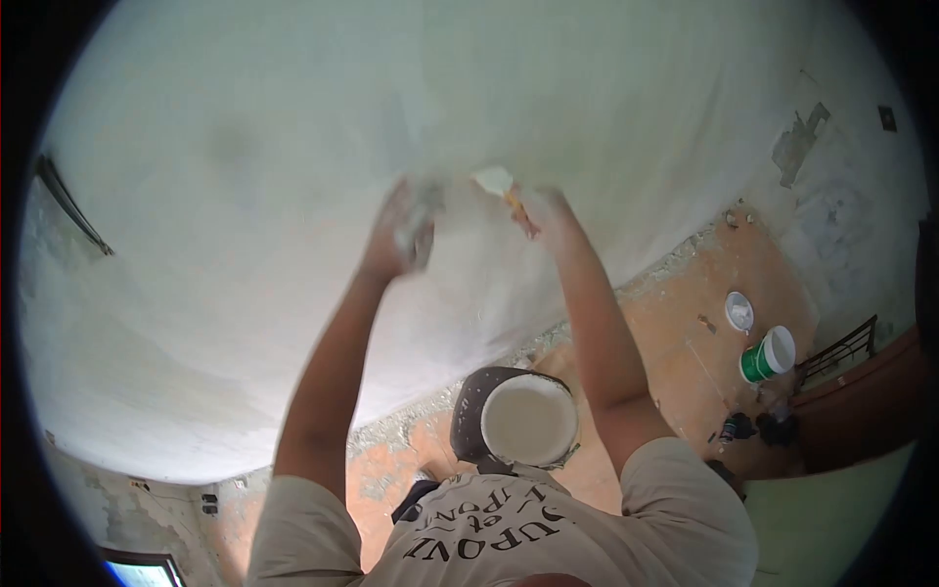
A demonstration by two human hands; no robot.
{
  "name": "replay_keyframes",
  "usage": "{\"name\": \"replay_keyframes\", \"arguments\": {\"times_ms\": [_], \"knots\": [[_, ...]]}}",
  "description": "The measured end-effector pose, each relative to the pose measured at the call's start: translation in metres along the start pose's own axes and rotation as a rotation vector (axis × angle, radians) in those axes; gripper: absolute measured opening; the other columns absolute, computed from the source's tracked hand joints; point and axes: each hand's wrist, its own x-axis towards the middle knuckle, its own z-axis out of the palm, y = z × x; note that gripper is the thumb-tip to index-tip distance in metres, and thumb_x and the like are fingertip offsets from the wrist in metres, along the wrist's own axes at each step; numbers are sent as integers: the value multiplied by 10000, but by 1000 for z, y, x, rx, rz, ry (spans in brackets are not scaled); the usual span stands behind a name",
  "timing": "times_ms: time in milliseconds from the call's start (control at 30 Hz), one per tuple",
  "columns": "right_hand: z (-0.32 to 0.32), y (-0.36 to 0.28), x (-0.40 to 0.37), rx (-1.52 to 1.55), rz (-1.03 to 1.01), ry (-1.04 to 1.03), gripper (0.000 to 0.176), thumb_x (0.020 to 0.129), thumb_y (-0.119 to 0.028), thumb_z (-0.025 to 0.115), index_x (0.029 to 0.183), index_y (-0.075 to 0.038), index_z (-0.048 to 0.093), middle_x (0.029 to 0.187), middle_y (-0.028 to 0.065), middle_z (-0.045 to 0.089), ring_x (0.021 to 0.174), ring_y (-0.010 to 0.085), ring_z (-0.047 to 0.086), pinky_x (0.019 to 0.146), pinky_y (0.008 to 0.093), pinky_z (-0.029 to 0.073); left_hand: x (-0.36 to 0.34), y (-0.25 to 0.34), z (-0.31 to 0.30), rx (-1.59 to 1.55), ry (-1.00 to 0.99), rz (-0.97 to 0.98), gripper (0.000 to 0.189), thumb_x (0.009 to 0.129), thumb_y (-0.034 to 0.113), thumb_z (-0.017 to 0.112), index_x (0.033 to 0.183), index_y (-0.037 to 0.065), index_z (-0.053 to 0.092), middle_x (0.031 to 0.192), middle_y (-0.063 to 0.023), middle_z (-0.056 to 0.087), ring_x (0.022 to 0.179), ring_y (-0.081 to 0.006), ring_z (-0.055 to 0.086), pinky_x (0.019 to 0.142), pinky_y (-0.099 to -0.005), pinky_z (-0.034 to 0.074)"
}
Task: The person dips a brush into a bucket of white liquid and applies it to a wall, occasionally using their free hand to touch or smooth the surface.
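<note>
The small putty knife had a broad blade caked in off-white filler and an orange-brown handle. The right hand was clamped on that handle, fingers closed round it, so the blade stuck out up and to the left. Whether the blade touched the surface or sat just off it could not be told through the blur. The left hand was closed on a flat grey metal plate smeared with white, fingers wrapped over its lower part. The plate was blurred and its outline unclear. The knife's blade sat just right of the plate's upper end. Both were raised before the pale, white-plastered wall.

Below and between the arms, a round dark bucket full of white filler stood on the orange-brown floor, near the foot of the wall. Further right on the floor lay a green tub with a white top, tilted on its side, with a small white round dish just beyond it. High on the right, a grey bare patch marked the wall. A beige T-shirt with dark lettering filled the bottom edge.
</note>
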Motion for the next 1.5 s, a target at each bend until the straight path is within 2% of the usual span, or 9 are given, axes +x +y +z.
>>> {"name": "replay_keyframes", "arguments": {"times_ms": [167,333,533,600,733,967,1133,1233,1500], "knots": [[1,-82,-13,81,-338,113,371,940,-342,579,784,-13,651,572,63,542,395,121,440,361,305,314,-121,117,33,-380,-328,-426,348,779,-29,584,1109,81,568,1190,-138,586,1186,-326,528,1094,-492,326],[23,-45,34,6,-555,160,464,966,-436,515,746,-40,619,548,42,513,365,119,425,337,303,318,-206,201,48,-751,-478,-771,273,876,-21,549,1141,35,586,1240,-157,560,1211,-314,516,1029,-388,406],[46,105,60,81,-121,-46,556,1003,-516,334,691,-77,474,477,27,419,293,157,366,309,332,312,-203,222,35,-837,-396,-933,247,975,79,448,1170,29,593,1266,-165,549,1235,-306,494,1054,-390,366],[41,134,49,151,103,-100,547,1003,-515,336,699,-78,463,463,15,381,294,149,335,308,339,284,-181,218,28,-877,-329,-948,378,1031,294,384,1173,4,582,1274,-161,540,1253,-277,473,1056,-387,346],[21,154,29,178,324,-192,519,994,-485,399,743,-43,506,522,39,482,327,138,358,324,318,280,-140,212,14,-900,-242,-908,473,1026,392,350,1201,9,567,1296,-157,525,1262,-275,459,1059,-408,342],[1,22,71,-370,-381,265,390,880,-351,640,778,25,631,556,79,565,528,191,559,487,354,450,-98,230,-9,-1258,-52,-1014,570,1008,478,325,1229,-2,539,1338,-183,482,1284,-298,450,1058,-452,353],[15,-96,-26,-449,-885,481,315,914,-251,592,726,-3,639,519,153,552,528,322,582,519,400,453,-93,241,-13,-1348,-71,-1034,578,1011,475,318,1226,-11,545,1338,-187,479,1271,-302,465,1043,-452,373],[35,-81,-33,-797,-1067,651,320,900,-123,530,1201,-57,615,690,144,601,630,321,634,582,431,515,-99,242,-12,-1376,-85,-1037,579,1014,467,310,1221,-18,550,1337,-188,482,1259,-299,478,1029,-455,390],[76,109,8,-1092,-787,259,570,842,-28,526,1389,56,388,831,150,601,670,281,650,621,371,557,-122,241,-16,-1294,-57,-1214,573,1018,466,294,1238,-4,537,1297,-167,535,1212,-292,525,1008,-444,414]]}}
